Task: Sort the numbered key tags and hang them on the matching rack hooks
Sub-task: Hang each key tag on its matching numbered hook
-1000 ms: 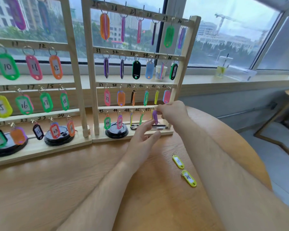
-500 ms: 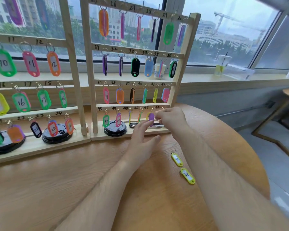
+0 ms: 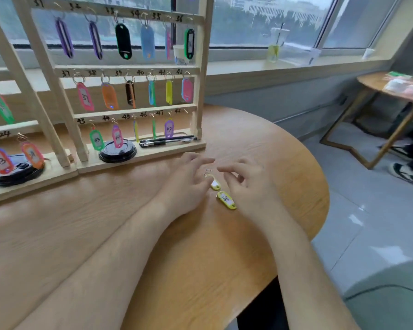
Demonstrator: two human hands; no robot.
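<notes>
Gone from the bottom rail of the pale wooden key rack down to the round wooden desk, with the purple plastic tag marked 47 left hanging free on its hook. Left hand spread and relaxed, thumb at the edge of the small yellow plastic tag lying flat between both hands. Right hand loosely curled just beside it, gripping nothing. Second yellow tag slightly nearer, on bare wood. Beyond the desk edge, grey floor tiles, a small wooden side table and a long window sill.
</notes>
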